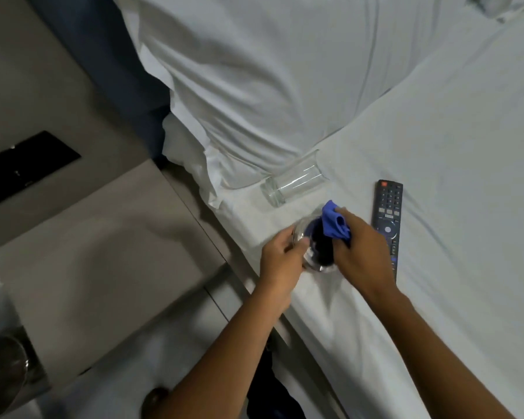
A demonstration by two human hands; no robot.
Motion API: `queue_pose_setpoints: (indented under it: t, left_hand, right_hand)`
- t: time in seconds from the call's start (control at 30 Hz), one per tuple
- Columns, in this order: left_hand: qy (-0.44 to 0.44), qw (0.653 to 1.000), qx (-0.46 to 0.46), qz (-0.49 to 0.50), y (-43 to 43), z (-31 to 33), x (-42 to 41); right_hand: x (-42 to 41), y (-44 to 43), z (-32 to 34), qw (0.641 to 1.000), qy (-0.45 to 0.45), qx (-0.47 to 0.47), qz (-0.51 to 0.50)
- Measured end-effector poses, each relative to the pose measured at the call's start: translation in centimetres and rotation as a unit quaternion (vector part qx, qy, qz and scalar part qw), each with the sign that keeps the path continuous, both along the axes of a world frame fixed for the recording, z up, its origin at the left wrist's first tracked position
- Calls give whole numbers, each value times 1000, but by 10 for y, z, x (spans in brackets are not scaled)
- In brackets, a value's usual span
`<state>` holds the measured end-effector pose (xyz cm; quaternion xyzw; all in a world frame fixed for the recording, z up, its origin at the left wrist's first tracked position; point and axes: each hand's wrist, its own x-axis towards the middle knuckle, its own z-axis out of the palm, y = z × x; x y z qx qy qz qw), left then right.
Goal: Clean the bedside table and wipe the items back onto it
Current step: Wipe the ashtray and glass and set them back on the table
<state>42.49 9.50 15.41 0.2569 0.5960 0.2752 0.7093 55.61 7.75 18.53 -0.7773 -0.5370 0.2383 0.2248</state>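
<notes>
My left hand (280,258) grips a clear drinking glass (310,252) over the edge of the bed. My right hand (360,249) holds a blue cloth (333,220) that is pushed into the glass's mouth, with part of it sticking out above. A second clear glass (294,184) lies on its side on the white sheet just beyond. A black remote control (387,219) lies on the sheet to the right of my right hand, partly hidden by it. The grey bedside table (97,237) stands to the left of the bed, its top bare.
A large white pillow (270,80) rests at the head of the bed (451,176). A black panel (25,164) is set in the wall above the table. A metal bin (3,367) stands at the lower left.
</notes>
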Motion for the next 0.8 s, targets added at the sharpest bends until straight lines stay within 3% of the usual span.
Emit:
queue_pose_setpoints:
  t: [0.1,0.33,0.7,0.8]
  left_hand:
    - [-53,998,-35,28,-26,-3,-32]
    - [-124,971,-98,178,-43,-10,-105]
    - [-213,935,-43,281,-98,-5,-212]
    - [-181,926,-54,326,-109,-4,-237]
  right_hand:
    - [-36,-25,-4,998,54,-22,27]
    - [-121,-58,1,964,215,24,157]
    - [-206,-66,24,918,250,-7,307]
    - [-222,-71,28,902,228,-26,365]
